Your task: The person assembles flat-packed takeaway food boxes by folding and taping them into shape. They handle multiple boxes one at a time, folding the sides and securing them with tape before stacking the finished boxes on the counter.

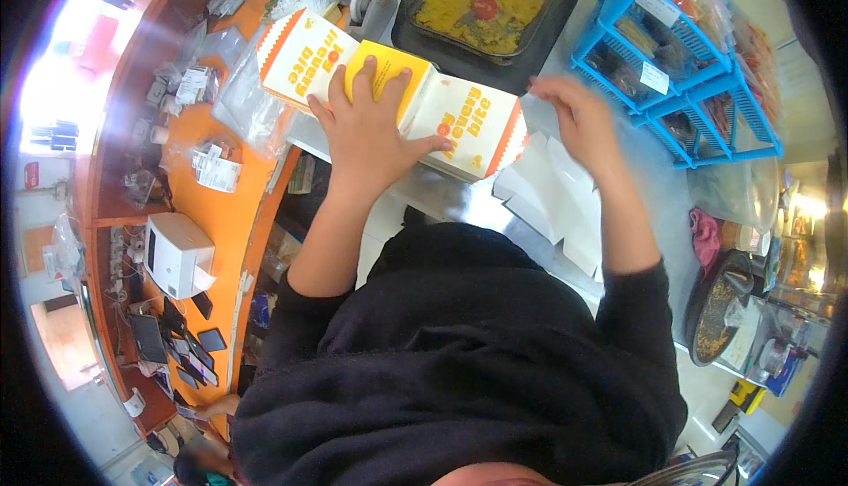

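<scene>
A white and yellow cardboard food box (481,119) with orange zigzag edges lies unfolded across the counter before me. My left hand (367,124) rests spread on its yellow middle, with the thumb stretched over the right white panel. Just beyond the box's right end is my right hand (574,119). Its fingers are curled together and slightly blurred, and what they pinch, if anything, cannot be made out. White sheets of card or paper (552,194) lie beneath the right wrist. Behind the box, a dark square pan (408,22) holds yellow food with a red round piece on top.
Blue plastic baskets (609,53) with bagged goods stand at the right. A white printer (177,256) and several phones (212,339) sit on the orange counter (234,265) at the left, near another person's hand (221,406). A dark round pan (715,314) is at the far right.
</scene>
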`<state>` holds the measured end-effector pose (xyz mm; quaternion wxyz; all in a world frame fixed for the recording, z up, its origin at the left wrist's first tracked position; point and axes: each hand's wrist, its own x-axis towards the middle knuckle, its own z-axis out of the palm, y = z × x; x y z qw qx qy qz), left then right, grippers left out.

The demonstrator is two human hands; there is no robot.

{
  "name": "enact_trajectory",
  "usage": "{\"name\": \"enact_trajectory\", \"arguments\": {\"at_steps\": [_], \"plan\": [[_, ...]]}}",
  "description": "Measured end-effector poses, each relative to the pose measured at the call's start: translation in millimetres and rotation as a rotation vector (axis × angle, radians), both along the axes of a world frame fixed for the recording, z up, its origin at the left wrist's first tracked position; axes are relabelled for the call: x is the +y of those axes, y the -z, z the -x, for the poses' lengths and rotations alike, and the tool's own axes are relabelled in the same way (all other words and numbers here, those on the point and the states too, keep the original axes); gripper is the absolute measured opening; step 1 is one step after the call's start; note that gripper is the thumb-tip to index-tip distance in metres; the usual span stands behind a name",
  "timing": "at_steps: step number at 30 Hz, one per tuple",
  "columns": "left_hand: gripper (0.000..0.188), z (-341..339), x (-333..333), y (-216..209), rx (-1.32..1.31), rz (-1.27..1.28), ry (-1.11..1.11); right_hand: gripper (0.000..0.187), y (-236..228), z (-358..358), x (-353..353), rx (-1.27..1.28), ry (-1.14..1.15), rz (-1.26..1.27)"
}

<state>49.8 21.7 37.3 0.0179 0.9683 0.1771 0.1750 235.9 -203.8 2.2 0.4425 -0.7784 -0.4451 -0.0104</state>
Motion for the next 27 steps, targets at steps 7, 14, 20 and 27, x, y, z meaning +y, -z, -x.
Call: {"name": "enact_trajectory", "arguments": {"at_steps": [7,14,20,27], "plan": [[0.07,7,5,-6,-0.277,0.112,0.064,0.033,93,127,-73,0.068,0.156,0.727],[0.038,45,-60,-12,-0.28,0.707,0.902,0.026,53,87,-95,0.282,0.504,0.283],[0.072,-13,-149,28,0.008,1.331,0.699,0.02,-32,101,-101,0.535,0.462,-0.122],[0.087,-41,-167,38,0.153,1.694,0.51,0.022,-25,92,-112,0.638,0.231,0.17]]}}
